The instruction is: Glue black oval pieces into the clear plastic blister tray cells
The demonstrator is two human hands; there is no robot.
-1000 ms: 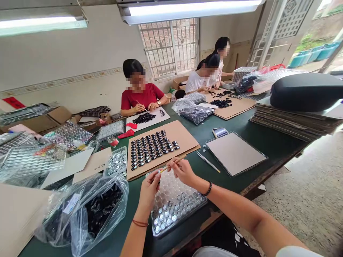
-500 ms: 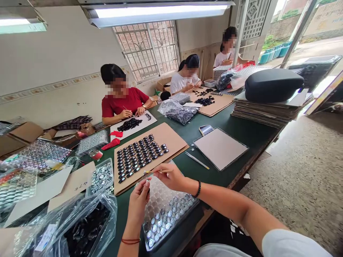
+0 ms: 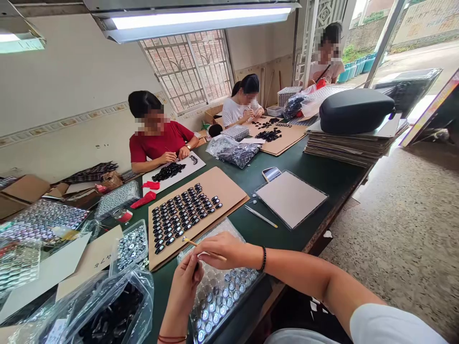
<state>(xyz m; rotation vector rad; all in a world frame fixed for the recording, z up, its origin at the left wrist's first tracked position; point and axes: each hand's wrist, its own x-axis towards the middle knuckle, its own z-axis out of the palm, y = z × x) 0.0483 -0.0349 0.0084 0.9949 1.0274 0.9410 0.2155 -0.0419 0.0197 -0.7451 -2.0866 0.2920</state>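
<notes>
Now the right hand (image 3: 224, 248), grasping a stick (image 3: 191, 242) that points a silver piece (image 3: 184, 238) toward ten o'clock, has come nearer to the left hand (image 3: 184, 278), whose fingers pinch a dark piece (image 3: 196, 269), mostly hidden; so the work seems mid-step.

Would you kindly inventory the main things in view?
table: one, green, underneath
tray: one, clear, table's near edge
rowed pieces: dozens, black, on brown cardboard
tub: one, clear, left of cardboard
tweezers: one, silver, right of tray
bags: several, clear, on table
case: one, black, on board stack
lamps: two, white, overhead
co-workers: three, red or pale tops, beyond table
stick: one, yellow, above tray
left hand: one, bare, above tray
right hand: one, bare, holding stick
</notes>
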